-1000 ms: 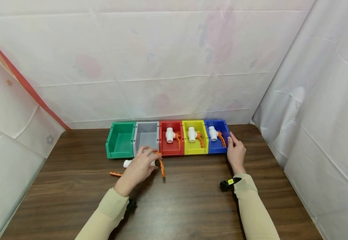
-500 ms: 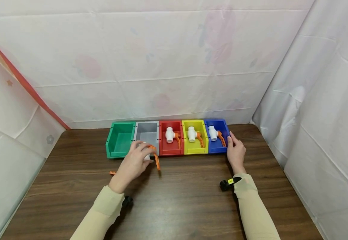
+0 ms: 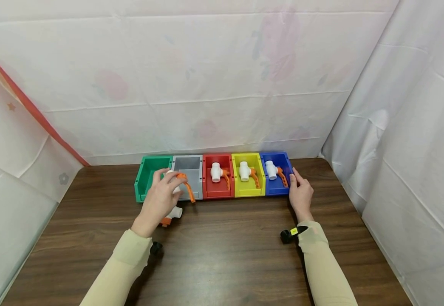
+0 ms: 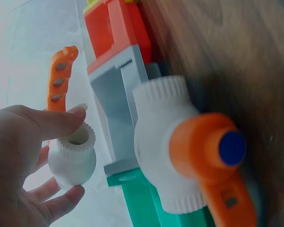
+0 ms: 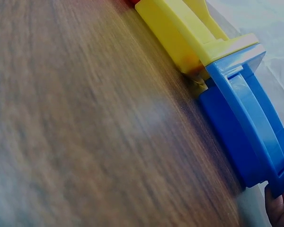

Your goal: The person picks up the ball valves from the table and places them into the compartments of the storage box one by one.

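Note:
My left hand (image 3: 156, 206) holds a white ball valve with an orange lever handle (image 3: 189, 190) above the front of the grey bin (image 3: 188, 161). In the left wrist view, thumb and fingers pinch the valve's white body (image 4: 72, 164), its lever pointing up. Another ball valve (image 3: 175, 212) lies on the table below that hand, partly hidden by it; it looms large in the left wrist view. My right hand (image 3: 301, 195) grips the right front edge of the blue bin (image 3: 279, 191); only its fingertips (image 5: 276, 208) show at the bin's corner in the right wrist view.
Five bins stand joined in a row by the back curtain. A ball valve lies in each of the red bin (image 3: 219, 195), the yellow bin (image 3: 250, 193) and the blue one. At the left end is the green bin (image 3: 139, 187). Dark wooden table (image 3: 229, 255) stretches in front.
My left hand has carried the ball valve left and up, from in front of the bins to over the grey bin's front. The other valve on the table shows more. My right hand stays put.

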Action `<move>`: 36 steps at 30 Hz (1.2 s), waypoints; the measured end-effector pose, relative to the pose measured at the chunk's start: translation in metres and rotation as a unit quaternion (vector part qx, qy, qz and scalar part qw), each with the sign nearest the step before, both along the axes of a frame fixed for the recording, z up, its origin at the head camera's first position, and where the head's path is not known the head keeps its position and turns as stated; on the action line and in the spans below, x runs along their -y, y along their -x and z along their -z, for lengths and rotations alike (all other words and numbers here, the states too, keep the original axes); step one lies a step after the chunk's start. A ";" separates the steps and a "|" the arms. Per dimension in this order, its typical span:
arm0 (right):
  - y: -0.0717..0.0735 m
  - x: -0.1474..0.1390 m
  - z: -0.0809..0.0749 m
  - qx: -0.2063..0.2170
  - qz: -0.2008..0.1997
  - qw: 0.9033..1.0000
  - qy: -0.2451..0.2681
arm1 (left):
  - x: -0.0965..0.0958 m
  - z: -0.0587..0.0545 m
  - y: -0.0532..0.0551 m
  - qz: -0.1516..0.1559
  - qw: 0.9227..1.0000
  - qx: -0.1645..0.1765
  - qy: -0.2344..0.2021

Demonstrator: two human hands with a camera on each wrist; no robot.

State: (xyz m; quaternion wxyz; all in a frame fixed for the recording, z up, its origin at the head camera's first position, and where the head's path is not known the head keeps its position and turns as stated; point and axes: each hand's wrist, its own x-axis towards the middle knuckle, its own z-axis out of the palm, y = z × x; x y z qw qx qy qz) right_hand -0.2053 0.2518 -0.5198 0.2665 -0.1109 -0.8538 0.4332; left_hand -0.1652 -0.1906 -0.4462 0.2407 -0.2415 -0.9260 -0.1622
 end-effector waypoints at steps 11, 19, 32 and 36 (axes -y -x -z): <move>0.000 0.000 0.001 -0.003 -0.002 1.000 -0.001 | 0.017 -0.003 0.019 -0.027 0.999 -0.019 0.013; 0.000 0.000 0.002 0.001 -0.002 1.000 0.005 | 0.022 -0.002 0.029 -0.041 0.998 -0.038 0.011; -0.001 0.000 0.000 0.012 -0.003 1.000 0.004 | 0.018 -0.005 0.040 -0.040 0.998 -0.035 0.033; -0.002 0.001 -0.001 0.014 -0.007 1.000 0.003 | 0.014 -0.005 0.045 -0.033 0.998 -0.033 0.049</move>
